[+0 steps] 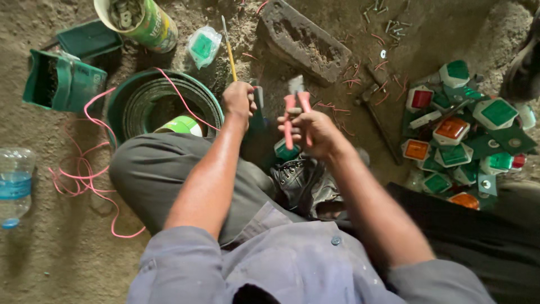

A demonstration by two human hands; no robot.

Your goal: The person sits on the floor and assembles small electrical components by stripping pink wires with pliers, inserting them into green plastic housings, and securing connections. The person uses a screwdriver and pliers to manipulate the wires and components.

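Note:
I sit on a sandy floor. My right hand [313, 133] is closed around the red handles of a pair of pliers [296, 108], jaws pointing away from me. Just below that hand lies a small green lamp housing [284, 151] by my black boot [304, 180]. My left hand [238, 100] is fisted over a dark green part [258, 107], and a yellow-handled tool [229, 49] sticks up beyond the fist; whether the fist holds it I cannot tell. A pink wire [185, 104] runs past my left wrist.
A heap of green housings with red, orange and green lenses [461, 141] lies at right. A green bucket [163, 101], green boxes [64, 79], a can of hardware [138, 19], a bagged green part [203, 46], a dark block [304, 39], a water bottle [14, 186] and scattered screws [388, 22] surround me.

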